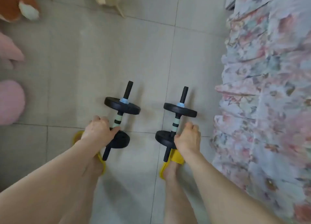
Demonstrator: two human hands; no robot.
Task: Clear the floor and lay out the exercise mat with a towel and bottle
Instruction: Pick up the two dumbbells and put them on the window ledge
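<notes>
A flowered bedspread [269,97] hangs at the right of the tiled floor [84,72]. Two dumbbells [121,116] [177,121] sit side by side over the floor; the left hand [98,131] and right hand [187,138] each grip one's handle.

Open tiled floor [84,72] ahead; plush toys [18,5] crowd left, floral bedding [269,89] walls right.

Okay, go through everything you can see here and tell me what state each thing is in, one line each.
Left dumbbell: gripped at its handle by the left hand.
Right dumbbell: gripped at its handle by the right hand.
Yellow slippers: worn on both feet.
Plush toys: lying along the floor's edge.
Floral bedspread: draped down to the floor.
Whether the dumbbells are lifted: cannot tell.
</notes>
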